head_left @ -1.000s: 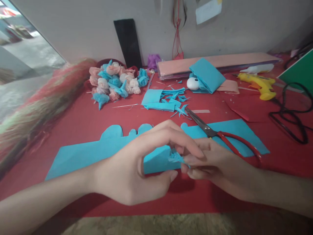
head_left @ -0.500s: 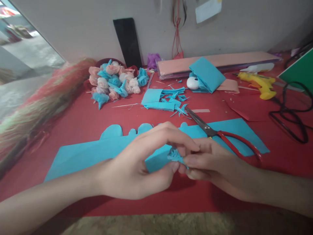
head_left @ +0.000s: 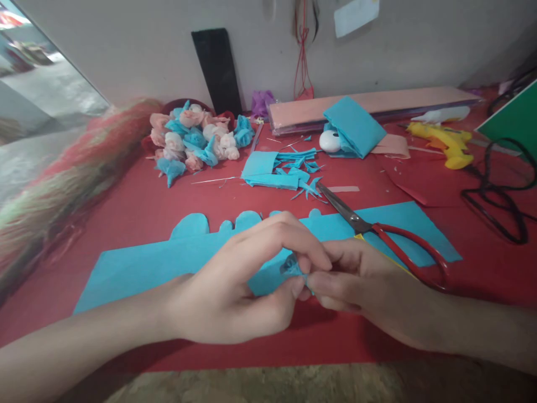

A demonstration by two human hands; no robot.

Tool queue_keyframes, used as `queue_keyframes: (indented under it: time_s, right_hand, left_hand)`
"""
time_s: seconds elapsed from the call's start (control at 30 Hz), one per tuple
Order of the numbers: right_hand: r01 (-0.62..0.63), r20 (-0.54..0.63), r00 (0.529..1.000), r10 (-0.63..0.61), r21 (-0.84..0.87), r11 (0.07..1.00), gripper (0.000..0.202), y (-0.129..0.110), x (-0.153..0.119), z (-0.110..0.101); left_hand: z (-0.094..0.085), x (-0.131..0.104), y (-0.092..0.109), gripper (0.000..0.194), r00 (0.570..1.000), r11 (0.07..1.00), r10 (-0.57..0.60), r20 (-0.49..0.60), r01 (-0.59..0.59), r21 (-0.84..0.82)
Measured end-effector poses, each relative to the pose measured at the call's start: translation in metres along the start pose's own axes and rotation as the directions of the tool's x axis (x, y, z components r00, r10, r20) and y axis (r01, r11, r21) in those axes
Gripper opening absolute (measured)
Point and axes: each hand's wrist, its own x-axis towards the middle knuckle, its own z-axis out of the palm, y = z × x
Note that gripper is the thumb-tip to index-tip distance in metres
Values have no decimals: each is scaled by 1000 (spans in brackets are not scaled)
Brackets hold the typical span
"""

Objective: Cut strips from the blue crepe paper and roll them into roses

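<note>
A small blue crepe-paper flower (head_left: 290, 266) sits between my two hands above the table's front part. My left hand (head_left: 247, 285) curls round it, thumb and fingers closed on its near side. At its narrow base, my right hand (head_left: 356, 280) pinches the paper with thumb and fingertips. Beneath both hands lies a long sheet of blue crepe paper (head_left: 138, 271), with rounded cut petals (head_left: 191, 225) along its far edge. Red-handled scissors (head_left: 367, 226) rest open on the sheet's right part. The fingertips partly hide the flower's base.
A pile of pink, white and blue paper flowers (head_left: 195, 137) stands at the back left. Blue paper scraps (head_left: 272, 168) lie mid-table. Behind are a folded blue paper (head_left: 354, 127), a white round object (head_left: 330, 141) and a yellow glue gun (head_left: 444, 143) with a black cord (head_left: 489, 196).
The flower has shifted slightly left and turned a little between my fingers. My right hand has moved slightly left, closer to my left fingers. Both hands keep hold of it.
</note>
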Motion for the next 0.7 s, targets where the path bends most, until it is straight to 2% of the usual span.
queue_keyframes:
  time_s: [0.17,0.4,0.6,0.7]
  right_hand:
    - [52,-39,998,-54,-50,997,21,-4,-1,3]
    - [138,-70,985,-155,-201,970,24,-1,-3,3]
    - [326,-131,893,-430,-469,821,20,1,-4,4]
    - [402,-86,823,-562,-612,681,17,0,-4,4]
  left_hand:
    - [2,0,0,29,1000,998,28,-9,-28,48]
    - [5,-1,1,25,999,996,44,-24,-42,82]
    - [8,-2,1,30,999,995,35,-33,-31,96]
    - [8,-2,0,29,999,993,25,-31,-21,114]
